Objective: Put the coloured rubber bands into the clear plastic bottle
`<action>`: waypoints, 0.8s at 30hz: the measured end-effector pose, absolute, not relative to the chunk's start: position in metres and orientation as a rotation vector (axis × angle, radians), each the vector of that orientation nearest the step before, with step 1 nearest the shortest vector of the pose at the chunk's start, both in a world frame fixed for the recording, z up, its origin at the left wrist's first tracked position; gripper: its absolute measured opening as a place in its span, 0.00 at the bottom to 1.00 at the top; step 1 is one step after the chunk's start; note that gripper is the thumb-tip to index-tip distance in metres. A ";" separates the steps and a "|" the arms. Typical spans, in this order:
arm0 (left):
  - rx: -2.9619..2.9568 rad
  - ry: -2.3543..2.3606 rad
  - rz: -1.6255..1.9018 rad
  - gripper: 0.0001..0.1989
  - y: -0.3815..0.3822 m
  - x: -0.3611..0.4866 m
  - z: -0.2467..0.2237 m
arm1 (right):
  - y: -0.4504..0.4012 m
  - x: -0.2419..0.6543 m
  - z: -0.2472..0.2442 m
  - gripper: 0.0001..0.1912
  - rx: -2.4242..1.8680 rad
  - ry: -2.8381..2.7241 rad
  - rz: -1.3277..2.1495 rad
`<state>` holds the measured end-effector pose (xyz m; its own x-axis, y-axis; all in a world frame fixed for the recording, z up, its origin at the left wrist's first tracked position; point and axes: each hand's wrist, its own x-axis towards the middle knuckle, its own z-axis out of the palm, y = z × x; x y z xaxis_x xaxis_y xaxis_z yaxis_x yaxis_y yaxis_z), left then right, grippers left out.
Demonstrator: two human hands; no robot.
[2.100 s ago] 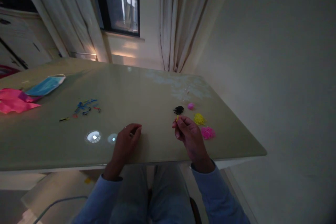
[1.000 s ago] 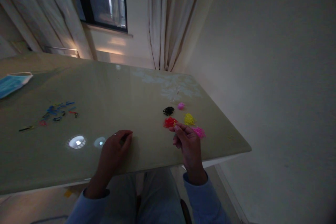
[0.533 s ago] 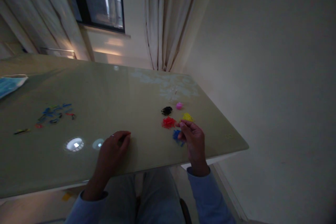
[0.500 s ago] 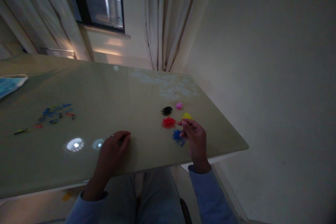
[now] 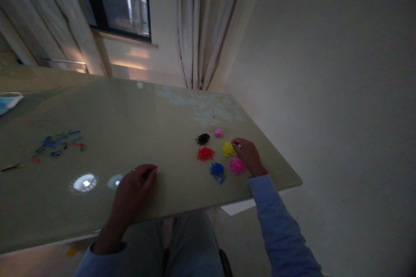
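My right hand [image 5: 247, 153] is at the right edge of a yellow pile [image 5: 228, 149] of thin pieces that look like small rubber bands. Its thumb and fingertips are pinched together; anything between them is too small to make out. Just below that hand lies a bright pink pile [image 5: 237, 166], partly covered by it. Close by are a blue pile [image 5: 217, 172], a red pile [image 5: 205, 153], a black pile [image 5: 203, 139] and a small pink clump [image 5: 218, 132]. My left hand [image 5: 133, 190] rests on the table, thumb and forefinger pressed together, contents hidden.
The glossy table [image 5: 175, 138] ends at a right corner near the wall. Scattered blue, yellow, red and dark pieces [image 5: 56, 142] lie at the left. A blue face mask [image 5: 8, 103] sits at the far left edge. Small clear plastic [image 5: 212, 114] lies behind the piles.
My right hand has moved right, from over the blue and red piles to the yellow pile's right side, uncovering the bright pink pile. My left hand stays put; the view has shifted slightly.
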<state>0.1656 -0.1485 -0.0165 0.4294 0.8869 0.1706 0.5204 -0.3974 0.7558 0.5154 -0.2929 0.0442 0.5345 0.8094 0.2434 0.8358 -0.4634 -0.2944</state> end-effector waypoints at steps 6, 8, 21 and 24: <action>2.077 1.195 0.751 0.20 -0.148 0.166 -0.016 | -0.289 0.528 0.039 0.11 -2.440 -1.440 -0.083; 2.082 1.198 0.762 0.20 -0.147 0.166 -0.017 | -0.290 0.531 0.038 0.10 -2.442 -1.450 -0.081; 2.076 1.204 0.735 0.21 -0.148 0.165 -0.017 | -0.318 0.549 0.037 0.10 -2.471 -1.388 -0.127; 2.076 1.199 0.746 0.20 -0.149 0.166 -0.015 | -0.321 0.555 0.038 0.10 -2.502 -1.399 -0.104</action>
